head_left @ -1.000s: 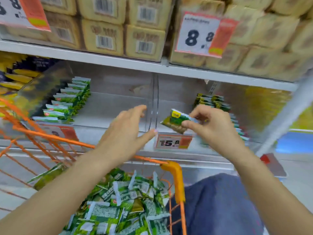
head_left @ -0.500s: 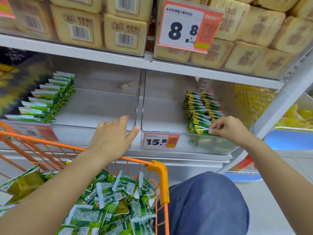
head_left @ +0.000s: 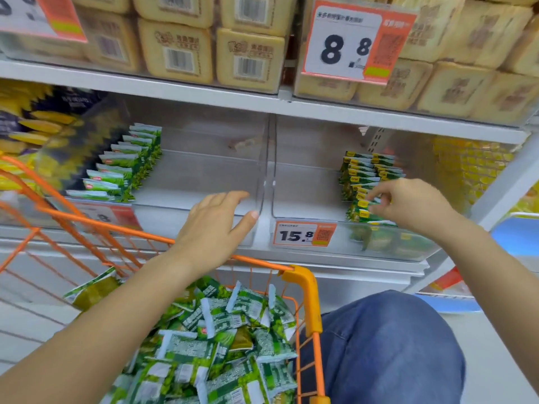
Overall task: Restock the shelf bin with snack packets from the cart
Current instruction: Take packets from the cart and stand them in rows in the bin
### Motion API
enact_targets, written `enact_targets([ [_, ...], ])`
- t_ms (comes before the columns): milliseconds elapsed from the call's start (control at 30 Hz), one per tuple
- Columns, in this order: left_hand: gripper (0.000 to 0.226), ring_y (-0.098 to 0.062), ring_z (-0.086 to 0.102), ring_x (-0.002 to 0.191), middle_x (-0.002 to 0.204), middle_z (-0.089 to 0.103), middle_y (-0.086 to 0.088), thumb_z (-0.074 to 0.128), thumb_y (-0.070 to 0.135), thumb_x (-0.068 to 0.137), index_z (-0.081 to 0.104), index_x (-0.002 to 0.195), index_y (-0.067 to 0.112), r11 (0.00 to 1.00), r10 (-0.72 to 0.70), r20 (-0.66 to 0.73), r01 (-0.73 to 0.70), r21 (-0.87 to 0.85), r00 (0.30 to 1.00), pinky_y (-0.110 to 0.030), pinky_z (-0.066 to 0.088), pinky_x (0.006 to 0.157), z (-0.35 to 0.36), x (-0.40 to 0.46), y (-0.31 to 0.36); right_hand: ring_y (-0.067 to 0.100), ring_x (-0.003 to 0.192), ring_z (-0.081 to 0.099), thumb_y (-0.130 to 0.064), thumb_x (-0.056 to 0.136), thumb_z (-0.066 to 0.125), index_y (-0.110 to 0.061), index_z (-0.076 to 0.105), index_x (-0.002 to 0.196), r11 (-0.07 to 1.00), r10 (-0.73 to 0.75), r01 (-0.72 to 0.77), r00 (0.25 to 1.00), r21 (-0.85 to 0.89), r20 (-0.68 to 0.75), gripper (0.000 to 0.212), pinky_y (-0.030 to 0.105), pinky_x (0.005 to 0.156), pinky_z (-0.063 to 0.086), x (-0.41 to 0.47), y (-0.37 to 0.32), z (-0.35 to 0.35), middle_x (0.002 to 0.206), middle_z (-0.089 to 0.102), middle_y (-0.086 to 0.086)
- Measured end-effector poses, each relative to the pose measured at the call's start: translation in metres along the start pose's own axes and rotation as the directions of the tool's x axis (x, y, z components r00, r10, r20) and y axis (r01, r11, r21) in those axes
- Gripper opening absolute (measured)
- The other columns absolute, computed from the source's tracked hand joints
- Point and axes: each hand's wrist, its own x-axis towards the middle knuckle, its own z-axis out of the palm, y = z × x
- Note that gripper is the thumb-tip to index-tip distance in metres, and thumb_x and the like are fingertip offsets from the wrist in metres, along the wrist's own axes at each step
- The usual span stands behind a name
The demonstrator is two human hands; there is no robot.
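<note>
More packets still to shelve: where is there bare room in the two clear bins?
The right bin is bare from the divider to the packet rows the right hand touches. The left bin is bare from its packets to the divider.

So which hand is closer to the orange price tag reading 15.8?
Left, narrowly. The left hand hovers just left of the orange 15.8 price tag; the right hand is up-right, fingers on the green snack packets.

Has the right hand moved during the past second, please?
Yes. The right hand went from in front of the 15.8 price tag, carrying a packet, rightward into the bin to the packet row.
</note>
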Motion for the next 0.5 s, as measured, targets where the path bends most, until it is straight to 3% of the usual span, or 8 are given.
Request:
enact_targets([
  [100, 0.036, -0.010, 0.038, 0.124, 0.128, 0.054, 0.008, 0.045, 0.037, 0.100, 0.052, 0.132, 0.021, 0.997, 0.051, -0.142, -0.059, -0.053, 0.989, -0.019, 0.026, 0.097, -0.025, -0.027, -0.015, 0.015, 0.071, 0.055, -0.036, 0.089, 0.059, -0.031, 0.070, 0.099, 0.977, -0.180, 0.191, 0.978, 0.096, -0.107, 0.015, 0.031, 0.063, 0.044, -0.020, -0.058, -0.007, 0.073, 0.060, -0.012],
  [200, 0.026, -0.003, 0.052, 0.095, 0.097, 0.060, 0.014, 0.046, 0.033, 0.094, 0.065, 0.106, 0.021, 0.998, 0.035, -0.216, -0.047, -0.051, 0.976, -0.018, 0.036, 0.078, -0.054, -0.053, -0.037, 0.011, 0.072, 0.051, -0.042, 0.089, 0.055, -0.036, 0.068, 0.098, 0.918, -0.348, 0.356, 0.934, 0.174, -0.076, 0.017, 0.029, 0.062, 0.039, -0.041, -0.120, -0.003, 0.067, 0.051, -0.020],
  [300, 0.012, -0.003, 0.059, 0.078, 0.078, 0.060, 0.017, 0.054, 0.032, 0.094, 0.064, 0.093, 0.025, 0.992, -0.119, -0.021, 0.119, 0.048, 0.993, -0.026, 0.042, 0.066, -0.074, -0.076, -0.063, 0.010, 0.087, 0.056, -0.042, 0.091, 0.054, -0.036, 0.067, 0.105, 0.837, -0.494, 0.494, 0.867, 0.238, -0.062, 0.019, 0.027, 0.068, 0.039, -0.054, -0.169, 0.017, 0.078, 0.051, -0.022],
  [400, 0.014, -0.012, 0.062, 0.094, 0.091, 0.064, 0.012, 0.058, 0.030, 0.093, 0.066, 0.104, 0.026, 0.934, -0.280, 0.226, 0.210, 0.291, 0.933, -0.024, 0.042, 0.072, -0.070, -0.096, -0.083, 0.014, 0.117, 0.049, -0.041, 0.093, 0.052, -0.036, 0.054, 0.126, 0.797, -0.550, 0.541, 0.834, 0.269, -0.047, 0.033, 0.032, 0.087, 0.044, -0.057, -0.202, 0.043, 0.121, 0.053, -0.015],
  [500, 0.025, -0.021, 0.061, 0.105, 0.112, 0.067, -0.001, 0.053, 0.019, 0.095, 0.062, 0.118, 0.022, 0.874, -0.381, 0.119, 0.315, 0.370, 0.917, -0.030, 0.047, 0.081, -0.067, -0.103, -0.095, 0.013, 0.126, 0.043, -0.044, 0.096, 0.046, -0.039, 0.027, 0.144, 0.800, -0.547, 0.521, 0.837, 0.298, 0.007, 0.053, 0.030, 0.092, 0.040, -0.059, -0.219, 0.059, 0.140, 0.041, -0.013],
])
